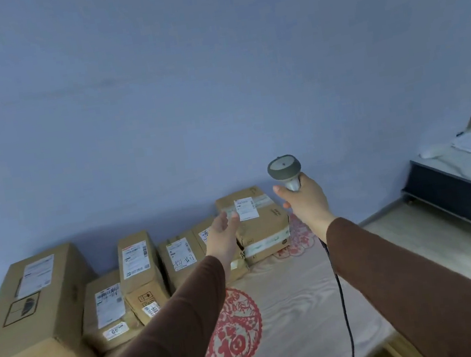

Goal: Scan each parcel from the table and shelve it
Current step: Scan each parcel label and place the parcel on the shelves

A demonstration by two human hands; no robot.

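Both hands reach forward over the worktop (pixel 297 284), each arm in a brown sleeve. The right hand (pixel 305 198) curls its fingers round the grip of a grey handheld scanner (pixel 284 171), whose rounded head points up and away toward the blue wall; a dark cable (pixel 342 299) hangs from the grip and runs down past the near edge of the worktop. The left hand (pixel 224 234) is spread and relaxed, palm turned inward, holding nothing; its fingertips lie in front of the white label on the top parcel of a stack of two (pixel 260 220), though whether they touch the cardboard cannot be told. That stack stands at the far right end of a row of parcels along the wall. Left of it, partly hidden by the left forearm, sits a low labelled parcel (pixel 181 255); next comes a tall narrow parcel (pixel 137 261) leaning on a smaller box; then a short parcel (pixel 109 311) with a long white label; and at the far left a large carton (pixel 35 312) marked 1042 on its near face. A pale cloth with red paper-cut designs (pixel 234 329) covers the worktop. Off to the right stands a low dark cabinet (pixel 458 198) with papers on top.
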